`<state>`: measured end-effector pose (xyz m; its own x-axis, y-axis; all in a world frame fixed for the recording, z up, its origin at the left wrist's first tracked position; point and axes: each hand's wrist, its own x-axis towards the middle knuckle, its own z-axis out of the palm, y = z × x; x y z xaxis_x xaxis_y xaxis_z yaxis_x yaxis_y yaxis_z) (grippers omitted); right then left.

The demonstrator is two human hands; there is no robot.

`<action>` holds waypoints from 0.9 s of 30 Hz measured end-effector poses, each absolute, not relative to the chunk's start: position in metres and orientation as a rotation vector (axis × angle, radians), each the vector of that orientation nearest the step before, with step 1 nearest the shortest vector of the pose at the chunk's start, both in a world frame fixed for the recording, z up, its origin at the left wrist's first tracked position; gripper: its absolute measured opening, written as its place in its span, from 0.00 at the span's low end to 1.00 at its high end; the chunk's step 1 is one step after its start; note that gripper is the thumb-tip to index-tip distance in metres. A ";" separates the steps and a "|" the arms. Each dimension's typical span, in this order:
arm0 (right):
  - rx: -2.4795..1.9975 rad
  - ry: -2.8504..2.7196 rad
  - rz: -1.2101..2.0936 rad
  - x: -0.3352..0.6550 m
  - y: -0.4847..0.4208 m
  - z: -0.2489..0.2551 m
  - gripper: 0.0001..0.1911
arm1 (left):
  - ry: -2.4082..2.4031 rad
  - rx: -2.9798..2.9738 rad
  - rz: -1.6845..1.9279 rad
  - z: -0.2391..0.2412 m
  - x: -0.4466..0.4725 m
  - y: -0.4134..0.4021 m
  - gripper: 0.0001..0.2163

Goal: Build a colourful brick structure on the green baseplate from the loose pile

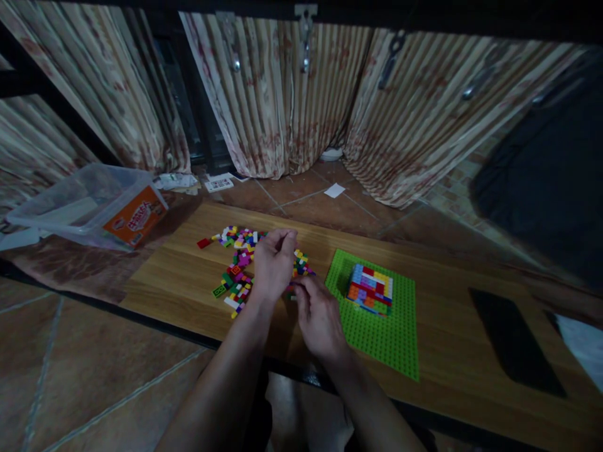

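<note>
Loose toy building bricks point(242, 257) of many colours lie in a spread pile on the wooden board. My left hand point(273, 263) is over the right part of the pile, its fingers curled and pinched together; whatever they hold is hidden. Lower and to the right, my right hand point(321, 314) has its thumb and fingers closed near the pile's edge, and I cannot make out what is in them. Right of my hands lies a green studded baseplate point(377, 339). A multicoloured block of joined bricks point(370, 287) stands on it.
A clear plastic bin point(75, 229) with an orange label sits at the left. A flat black object point(513, 339) rests on the wooden board point(447, 351) at the right. Striped curtains point(282, 107) hang behind, and papers point(334, 190) lie beyond the board.
</note>
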<state>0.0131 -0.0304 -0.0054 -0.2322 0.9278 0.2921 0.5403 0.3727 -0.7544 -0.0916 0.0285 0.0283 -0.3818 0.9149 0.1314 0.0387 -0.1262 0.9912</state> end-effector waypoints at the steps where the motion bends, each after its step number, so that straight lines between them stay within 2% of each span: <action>1: -1.268 -1.885 0.668 0.016 -0.031 -0.005 0.13 | 1.434 1.116 1.595 0.028 -0.091 0.029 0.09; 12: -1.425 -1.634 0.711 0.046 -0.025 0.000 0.15 | 1.424 1.004 1.726 0.032 -0.097 0.032 0.09; 23: -1.478 -1.768 0.589 0.050 -0.018 -0.011 0.14 | 1.472 1.055 1.618 0.029 -0.099 0.032 0.10; 27: -1.484 -1.809 0.585 0.049 -0.018 -0.013 0.14 | 1.641 1.299 1.390 0.017 -0.113 0.036 0.08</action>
<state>0.0487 -0.0184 -0.0126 -0.0846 0.9672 0.2395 0.6442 0.2365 -0.7274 -0.1130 0.0365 0.0172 -0.3248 0.9365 0.1325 0.2849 -0.0368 0.9578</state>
